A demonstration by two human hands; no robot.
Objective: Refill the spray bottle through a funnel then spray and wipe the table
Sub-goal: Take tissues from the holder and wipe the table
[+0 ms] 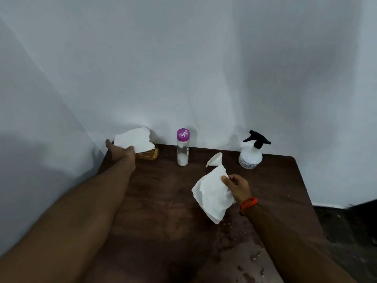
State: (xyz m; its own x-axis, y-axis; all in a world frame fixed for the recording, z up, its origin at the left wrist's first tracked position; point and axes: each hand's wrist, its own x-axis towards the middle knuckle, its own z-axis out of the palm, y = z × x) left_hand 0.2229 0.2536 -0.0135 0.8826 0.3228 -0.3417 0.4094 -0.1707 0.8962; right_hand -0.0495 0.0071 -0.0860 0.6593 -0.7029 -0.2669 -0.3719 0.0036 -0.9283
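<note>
My right hand [237, 186] pinches a white tissue [212, 198] that hangs above the middle of the dark wooden table [163, 201]. At the far left corner my left hand [122, 151] grips a second white tissue [133, 139] sticking up from a brown tissue box [150, 155]. A white spray bottle with a black trigger head [252, 151] stands at the back right. Beside it a white funnel [215, 159] lies on its side. A clear bottle with a purple cap [183, 147] stands at the back centre, a little liquid in its bottom.
Wet spots and crumbs [253, 256] speckle the table's near right area. A white cloth backdrop [183, 68] hangs close behind the table. The table's right edge drops to a dark floor [350, 231].
</note>
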